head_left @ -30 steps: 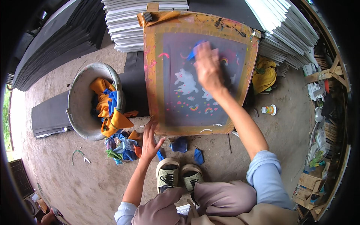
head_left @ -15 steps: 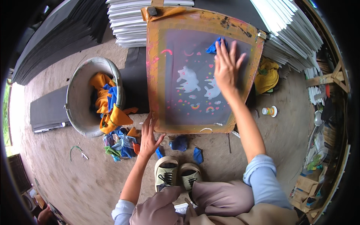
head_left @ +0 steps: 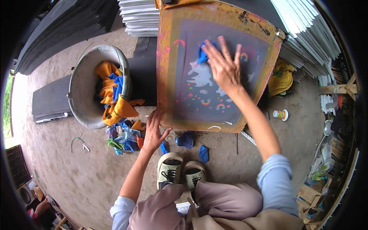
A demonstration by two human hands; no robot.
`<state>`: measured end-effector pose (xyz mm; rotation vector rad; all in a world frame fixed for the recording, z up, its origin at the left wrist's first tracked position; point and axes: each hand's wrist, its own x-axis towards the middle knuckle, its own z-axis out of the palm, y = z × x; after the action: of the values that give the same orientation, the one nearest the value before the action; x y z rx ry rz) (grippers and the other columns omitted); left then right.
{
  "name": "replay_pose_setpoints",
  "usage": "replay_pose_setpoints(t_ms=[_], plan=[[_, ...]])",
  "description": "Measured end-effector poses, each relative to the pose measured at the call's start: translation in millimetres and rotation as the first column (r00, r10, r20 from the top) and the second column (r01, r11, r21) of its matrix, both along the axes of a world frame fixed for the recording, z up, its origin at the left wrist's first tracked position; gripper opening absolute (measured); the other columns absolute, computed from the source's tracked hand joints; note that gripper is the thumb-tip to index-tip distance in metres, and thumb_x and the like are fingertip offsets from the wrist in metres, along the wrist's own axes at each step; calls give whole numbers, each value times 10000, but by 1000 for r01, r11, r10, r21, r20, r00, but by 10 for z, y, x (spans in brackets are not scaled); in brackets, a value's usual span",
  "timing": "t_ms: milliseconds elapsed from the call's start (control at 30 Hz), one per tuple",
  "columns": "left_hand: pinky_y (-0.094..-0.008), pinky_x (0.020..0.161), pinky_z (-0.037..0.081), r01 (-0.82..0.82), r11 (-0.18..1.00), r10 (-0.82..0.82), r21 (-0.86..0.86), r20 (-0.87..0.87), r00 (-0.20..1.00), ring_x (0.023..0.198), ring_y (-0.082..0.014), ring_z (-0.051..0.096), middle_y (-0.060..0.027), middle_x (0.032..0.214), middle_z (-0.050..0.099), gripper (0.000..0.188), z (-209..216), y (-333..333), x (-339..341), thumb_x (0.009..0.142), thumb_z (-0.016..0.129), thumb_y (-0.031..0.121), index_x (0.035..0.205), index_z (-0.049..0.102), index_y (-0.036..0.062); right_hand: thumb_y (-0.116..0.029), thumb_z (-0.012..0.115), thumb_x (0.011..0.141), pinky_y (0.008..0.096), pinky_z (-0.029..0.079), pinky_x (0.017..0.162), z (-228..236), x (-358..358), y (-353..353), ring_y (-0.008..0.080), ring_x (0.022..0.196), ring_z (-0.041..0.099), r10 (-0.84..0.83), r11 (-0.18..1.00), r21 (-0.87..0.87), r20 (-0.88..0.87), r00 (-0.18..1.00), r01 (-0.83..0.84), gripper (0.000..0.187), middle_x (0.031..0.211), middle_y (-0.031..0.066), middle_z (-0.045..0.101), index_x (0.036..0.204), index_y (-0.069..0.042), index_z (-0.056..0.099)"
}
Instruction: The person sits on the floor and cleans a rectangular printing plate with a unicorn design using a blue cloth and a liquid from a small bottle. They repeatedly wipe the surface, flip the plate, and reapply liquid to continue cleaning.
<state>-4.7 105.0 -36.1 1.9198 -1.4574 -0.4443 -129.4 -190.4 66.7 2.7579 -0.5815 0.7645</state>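
Note:
A framed printing screen (head_left: pixel 214 125) with a yellow-brown taped border leans up in front of me. Its grey mesh bears white unicorn shapes, rainbows and small pink marks. Beneath the outstretched fingers of my right hand (head_left: pixel 226 73), a blue cloth (head_left: pixel 202 53) is pressed against the upper mesh. The hand is slightly blurred, and part of the cloth is hidden under it. My left hand (head_left: pixel 153 132) rests at the frame's lower left corner, fingers extended and thumb apart, with nothing in it.
A grey bucket (head_left: pixel 86 90) lies tipped at left, orange and blue cloths (head_left: pixel 115 96) spilling out. Scraps (head_left: pixel 128 138) and blue pieces (head_left: pixel 185 139) lie near my shoes (head_left: pixel 170 168). At right are a yellow cloth (head_left: pixel 281 78) and a small cup (head_left: pixel 280 114). White sheet stacks (head_left: pixel 318 42) stand behind.
My right hand has slid the blue cloth leftward across the mesh. My left hand stays at the frame's corner. The whole view has shifted a little.

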Motion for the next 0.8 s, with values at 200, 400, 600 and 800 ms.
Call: replay_pose_setpoints(t_ms=[200,400,600,800], plan=[[-468,1061,282,11,1000,-11,17,-14,1000,1281,-388,313,-183,1461,279,691,31,34,46,762,685,261,1346,379,53,-164,569,854,618,207,1056,-80,28,9,248,1344,332,104,993,-53,-59,993,-107,393,1399,-5,449,1247,-143,576],[-479,1066,265,11,1000,-10,27,-37,999,1278,-392,315,-181,1471,264,703,-5,-3,14,753,681,249,1358,371,67,-149,574,867,631,133,1073,-172,-190,5,280,1371,274,-30,997,72,4,1000,30,438,1440,5,392,1296,-86,516],[-488,1056,271,27,999,-28,24,32,999,1270,-394,315,-182,1484,231,712,-8,-9,-3,750,686,233,1360,362,60,-160,597,848,602,170,1078,93,-394,-318,255,1362,298,-334,933,-120,63,940,340,469,1428,0,409,1309,-157,515],[-484,1047,285,14,999,-19,39,126,992,1265,-408,302,-201,1484,201,771,-22,-13,-31,729,716,226,1374,330,57,-163,613,838,574,179,1099,-73,-422,-109,206,1377,269,18,998,-56,-139,990,-26,419,1452,-37,370,1253,-126,567]])
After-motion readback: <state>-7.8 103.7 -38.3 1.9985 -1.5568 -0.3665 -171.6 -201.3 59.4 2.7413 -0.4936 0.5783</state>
